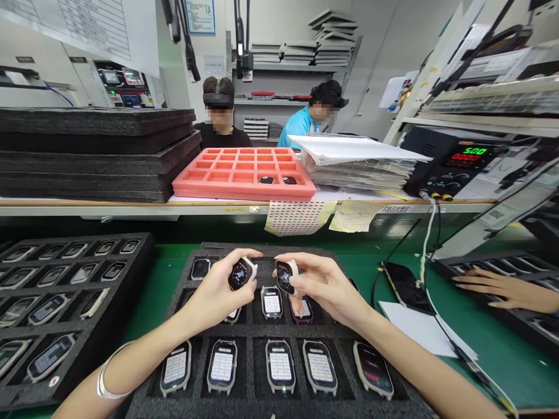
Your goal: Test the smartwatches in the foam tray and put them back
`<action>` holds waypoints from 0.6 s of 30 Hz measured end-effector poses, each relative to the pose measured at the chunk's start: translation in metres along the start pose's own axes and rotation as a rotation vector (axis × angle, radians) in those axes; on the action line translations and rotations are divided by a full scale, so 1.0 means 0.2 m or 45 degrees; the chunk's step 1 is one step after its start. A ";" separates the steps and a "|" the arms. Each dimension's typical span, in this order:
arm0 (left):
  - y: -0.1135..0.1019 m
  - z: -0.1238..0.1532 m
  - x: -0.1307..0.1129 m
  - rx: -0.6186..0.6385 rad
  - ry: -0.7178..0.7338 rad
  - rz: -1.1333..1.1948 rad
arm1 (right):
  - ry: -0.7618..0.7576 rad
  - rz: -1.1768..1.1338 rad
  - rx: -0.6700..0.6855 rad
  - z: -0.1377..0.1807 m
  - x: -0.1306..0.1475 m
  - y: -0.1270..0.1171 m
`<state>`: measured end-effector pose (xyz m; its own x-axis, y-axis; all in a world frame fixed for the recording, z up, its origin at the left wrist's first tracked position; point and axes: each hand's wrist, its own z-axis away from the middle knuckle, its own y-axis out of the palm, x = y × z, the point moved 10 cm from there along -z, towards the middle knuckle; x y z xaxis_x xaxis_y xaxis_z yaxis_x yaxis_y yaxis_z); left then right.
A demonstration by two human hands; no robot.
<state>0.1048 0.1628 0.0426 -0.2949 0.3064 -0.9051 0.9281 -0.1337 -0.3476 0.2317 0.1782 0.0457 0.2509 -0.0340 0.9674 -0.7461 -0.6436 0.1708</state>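
My left hand (233,282) grips a smartwatch (243,273) without a strap, its dark screen showing a small blue pattern. In my right hand (312,279) is a second strapless smartwatch (285,276), held by its edges between thumb and fingers, its screen lit. Both are raised above a black foam tray (251,331) and stay a little apart from each other. More watches lie in the tray's slots, among them a watch with a white grid on its screen (280,365) and a watch with a darker, reddish screen (373,368). My forearms and hands cover some slots.
A second foam tray of watches (144,291) lies at left. A pink foam tray (244,189), stacked black foam (87,169) and a power supply (449,163) stand on the shelf. At right are a phone (406,285), cables and another person's hand (506,288). Two people sit opposite.
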 end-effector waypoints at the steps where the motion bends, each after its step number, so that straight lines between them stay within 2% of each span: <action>1: 0.01 0.00 0.00 0.018 -0.003 -0.008 | -0.001 -0.002 0.005 0.00 0.00 0.00; 6: 0.00 0.00 -0.01 0.017 0.014 -0.017 | -0.024 -0.036 0.018 0.00 0.02 0.00; 11: 0.00 0.01 0.03 0.029 -0.023 -0.070 | 0.027 -0.064 0.042 0.01 -0.03 0.00; 15: -0.01 0.04 0.08 -0.057 -0.136 0.030 | 0.093 -0.111 0.083 0.03 -0.07 0.00; 18: -0.04 0.07 0.17 -0.128 -0.261 0.097 | 0.129 -0.115 0.132 0.05 -0.09 0.01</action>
<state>0.0839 0.1618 0.0123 -0.2540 0.0999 -0.9620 0.9643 -0.0512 -0.2599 0.2328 0.1697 0.0274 0.2469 0.1013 0.9637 -0.6542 -0.7163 0.2428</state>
